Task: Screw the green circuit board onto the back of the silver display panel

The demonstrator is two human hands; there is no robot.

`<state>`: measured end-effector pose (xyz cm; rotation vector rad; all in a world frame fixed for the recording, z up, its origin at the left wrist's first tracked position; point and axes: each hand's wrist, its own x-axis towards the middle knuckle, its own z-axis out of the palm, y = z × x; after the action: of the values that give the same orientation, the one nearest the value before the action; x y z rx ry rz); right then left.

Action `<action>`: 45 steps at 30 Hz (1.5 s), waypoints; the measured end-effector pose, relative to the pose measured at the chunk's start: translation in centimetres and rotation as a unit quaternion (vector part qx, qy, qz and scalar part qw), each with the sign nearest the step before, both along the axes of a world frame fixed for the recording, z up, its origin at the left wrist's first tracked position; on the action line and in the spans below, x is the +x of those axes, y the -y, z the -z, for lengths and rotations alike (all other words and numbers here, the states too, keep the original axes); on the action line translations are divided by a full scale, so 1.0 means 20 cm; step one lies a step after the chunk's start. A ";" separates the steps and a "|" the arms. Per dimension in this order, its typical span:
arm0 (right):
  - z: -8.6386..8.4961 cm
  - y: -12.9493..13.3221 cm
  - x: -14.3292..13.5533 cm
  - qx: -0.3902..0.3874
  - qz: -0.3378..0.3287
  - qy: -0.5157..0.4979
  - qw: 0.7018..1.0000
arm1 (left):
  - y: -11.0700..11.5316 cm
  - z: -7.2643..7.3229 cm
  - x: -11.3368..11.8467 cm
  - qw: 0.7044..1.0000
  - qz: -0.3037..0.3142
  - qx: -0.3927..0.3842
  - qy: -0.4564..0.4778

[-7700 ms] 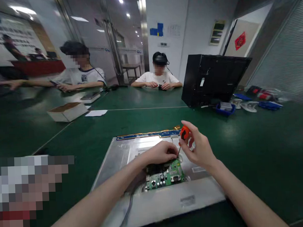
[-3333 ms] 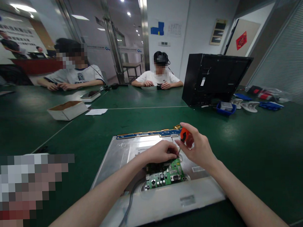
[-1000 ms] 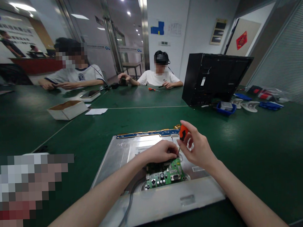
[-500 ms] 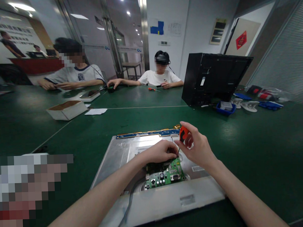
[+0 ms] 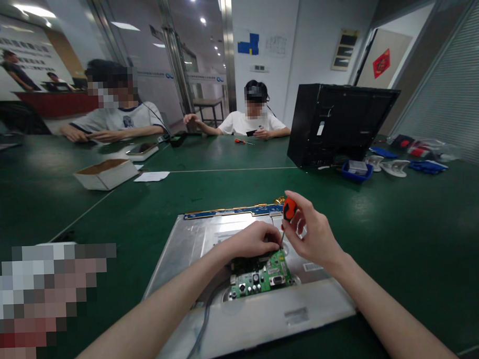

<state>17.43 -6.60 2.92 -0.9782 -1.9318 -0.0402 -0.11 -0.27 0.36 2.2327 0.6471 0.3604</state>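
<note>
A silver metal panel (image 5: 187, 254) lies flat on the green table, with a green circuit board (image 5: 262, 281) near its middle and a blue strip board (image 5: 228, 212) along its far edge. My right hand (image 5: 314, 232) holds an orange and black screwdriver (image 5: 290, 209) upright, its shaft pointing down at the board's far right corner. Beside the shaft tip, my left hand (image 5: 259, 239) rests over the board with its fingers curled together; what they pinch, if anything, is hidden. A grey cable (image 5: 205, 322) runs from the board over the panel's near edge.
A black monitor (image 5: 343, 123) stands at the back right beside a blue tray (image 5: 357, 178). White box (image 5: 106, 176) and paper (image 5: 152, 176) lie at left. Two people (image 5: 123, 120) sit across the table (image 5: 224, 188). Another screwdriver (image 5: 240, 141) lies near the far edge.
The screwdriver handle has turned slightly in my right hand, whose fingers have shifted. My left hand looks unmoved. Across the table, one person's hand has lifted off a dark object.
</note>
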 end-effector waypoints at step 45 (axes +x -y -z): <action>-0.01 0.00 0.00 0.016 0.016 -0.018 1.000 | 0.00 -0.01 0.01 1.000 -0.003 -0.005 0.003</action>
<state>17.35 -6.59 3.03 -0.9829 -1.8778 -0.0717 -0.01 -0.31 0.47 2.2193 0.6505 0.3648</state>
